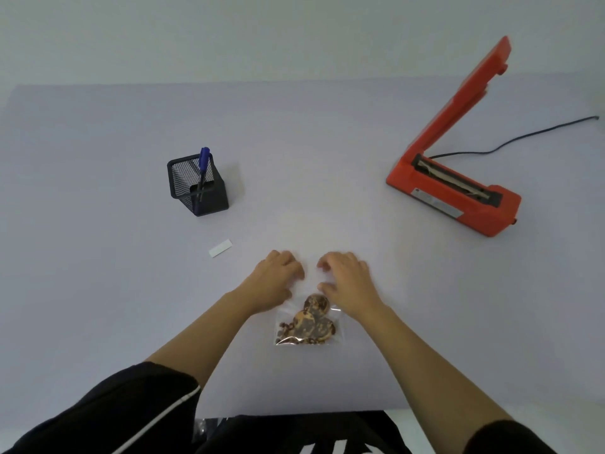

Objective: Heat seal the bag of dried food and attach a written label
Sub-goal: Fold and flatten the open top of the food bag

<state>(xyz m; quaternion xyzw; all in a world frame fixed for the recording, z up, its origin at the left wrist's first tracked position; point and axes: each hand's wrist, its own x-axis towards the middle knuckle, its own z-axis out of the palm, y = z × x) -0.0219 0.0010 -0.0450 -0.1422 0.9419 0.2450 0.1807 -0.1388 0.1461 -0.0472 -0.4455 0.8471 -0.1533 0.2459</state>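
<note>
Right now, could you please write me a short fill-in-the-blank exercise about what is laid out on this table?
1. The orange heat sealer has its arm ____.
2. The blue pen stands in a black ____ holder.
3. The small white label strip lies to the ____ of the left hand.
4. The clear plastic bag of dried food lies ____ the left hand and the right hand.

Missing words: raised; mesh; left; between
</note>
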